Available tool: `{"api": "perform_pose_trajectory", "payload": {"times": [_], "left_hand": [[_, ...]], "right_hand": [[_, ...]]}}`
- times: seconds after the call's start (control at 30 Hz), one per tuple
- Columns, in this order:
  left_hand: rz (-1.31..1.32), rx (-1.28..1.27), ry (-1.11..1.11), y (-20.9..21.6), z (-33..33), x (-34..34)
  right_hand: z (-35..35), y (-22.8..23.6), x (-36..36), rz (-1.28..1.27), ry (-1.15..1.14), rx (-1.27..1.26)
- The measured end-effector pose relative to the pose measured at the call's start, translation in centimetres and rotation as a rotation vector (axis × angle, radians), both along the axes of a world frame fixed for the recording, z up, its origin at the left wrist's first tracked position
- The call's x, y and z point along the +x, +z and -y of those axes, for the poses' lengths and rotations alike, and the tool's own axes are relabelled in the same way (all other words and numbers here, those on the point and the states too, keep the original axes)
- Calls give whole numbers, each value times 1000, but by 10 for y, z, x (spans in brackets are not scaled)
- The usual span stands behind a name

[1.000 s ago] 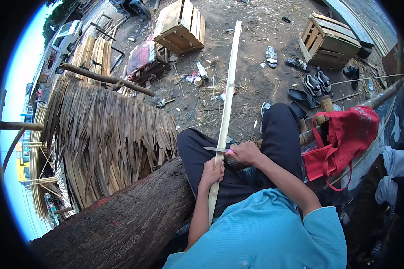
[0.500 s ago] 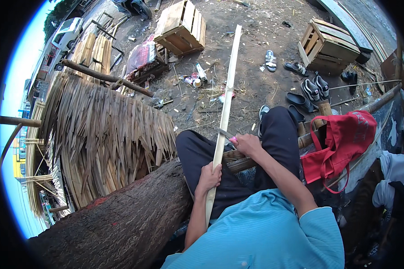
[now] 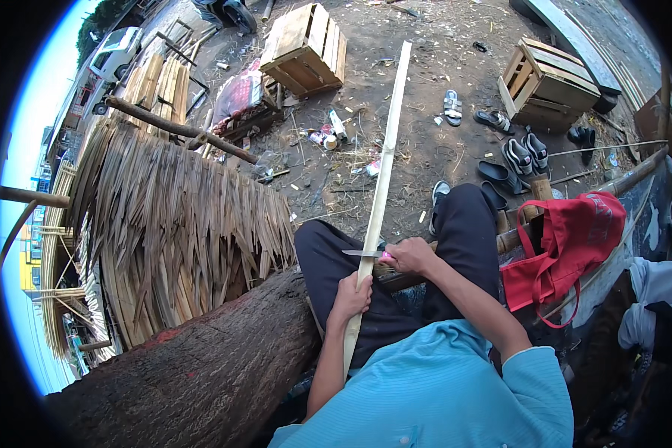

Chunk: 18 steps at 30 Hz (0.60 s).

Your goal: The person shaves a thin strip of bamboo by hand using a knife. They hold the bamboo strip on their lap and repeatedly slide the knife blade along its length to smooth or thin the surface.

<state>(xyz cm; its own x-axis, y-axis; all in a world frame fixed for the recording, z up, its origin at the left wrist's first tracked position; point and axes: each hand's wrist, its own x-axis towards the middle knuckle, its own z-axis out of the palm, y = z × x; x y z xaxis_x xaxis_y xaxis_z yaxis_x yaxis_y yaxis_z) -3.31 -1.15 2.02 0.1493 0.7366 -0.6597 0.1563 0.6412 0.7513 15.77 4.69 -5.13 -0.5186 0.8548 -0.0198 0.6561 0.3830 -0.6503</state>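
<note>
A long pale bamboo strip (image 3: 384, 168) runs from beside my waist, between my knees, out over the ground. My left hand (image 3: 349, 296) is wrapped round its lower part, thumb along the strip. A knife (image 3: 360, 253) with a pink handle is gripped in my right hand (image 3: 411, 256), just beyond the left one. Its blade lies crosswise over the strip, touching it, with the tip sticking out on the left. The fingers of the right hand hide most of the handle.
A thick log (image 3: 201, 373) lies along my left, beside a panel of dry thatch (image 3: 179, 201). On my right a red bag (image 3: 567, 246) hangs over a bamboo pole (image 3: 635, 170). Ahead are two wooden crates (image 3: 306, 56), (image 3: 549, 82), several shoes (image 3: 517, 157) and scattered litter (image 3: 328, 138).
My right hand has drawn the knife nearer along the strip, toward my left hand, and its blade now lies more level. The strip's far end has shifted slightly right.
</note>
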Motion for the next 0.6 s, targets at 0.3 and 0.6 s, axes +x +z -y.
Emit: {"api": "perform_pose_trajectory", "payload": {"times": [0.3, 0.6], "left_hand": [[-174, 80, -127, 9, 6, 3], [-96, 59, -64, -2, 1, 2]], "right_hand": [[-71, -11, 32, 194, -455, -107], [-59, -2, 24, 29, -510, -93]]}}
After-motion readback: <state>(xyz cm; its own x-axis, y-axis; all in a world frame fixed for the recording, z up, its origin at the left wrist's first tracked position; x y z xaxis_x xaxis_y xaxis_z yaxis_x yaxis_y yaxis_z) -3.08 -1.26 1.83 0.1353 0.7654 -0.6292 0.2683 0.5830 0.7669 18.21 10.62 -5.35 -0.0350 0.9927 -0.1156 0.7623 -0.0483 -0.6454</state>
